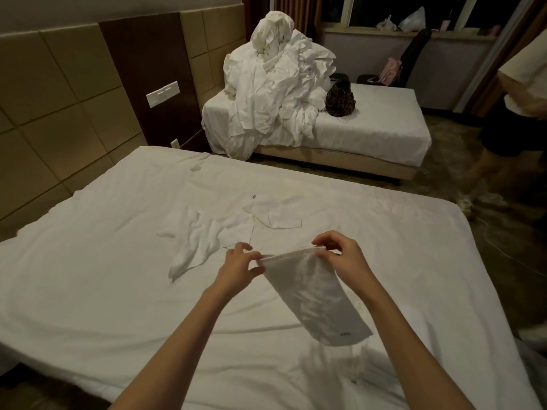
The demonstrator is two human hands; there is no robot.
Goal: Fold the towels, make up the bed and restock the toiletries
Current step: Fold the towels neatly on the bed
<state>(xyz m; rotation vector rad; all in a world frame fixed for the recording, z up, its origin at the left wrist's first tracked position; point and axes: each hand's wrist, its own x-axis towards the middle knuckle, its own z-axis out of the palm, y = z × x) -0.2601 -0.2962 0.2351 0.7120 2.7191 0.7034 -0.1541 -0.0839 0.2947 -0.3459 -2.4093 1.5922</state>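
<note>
A small white towel point(313, 294) hangs above the near bed point(88, 276), doubled over and held by its top edge. My left hand point(239, 266) pinches the left corner and my right hand point(340, 255) pinches the right corner. The towel's lower end with a small label swings toward me, clear of the sheet. A crumpled white towel point(195, 247) lies on the bed just left of my left hand. Another white towel point(275, 216), partly folded, lies flat beyond my hands.
A second bed point(379, 125) at the back carries a tall heap of white linen point(275, 84) and a leopard-print bag point(340, 99). A person point(521, 99) stands at the right edge on the floor. A padded headboard wall with switches point(162, 93) runs along the left.
</note>
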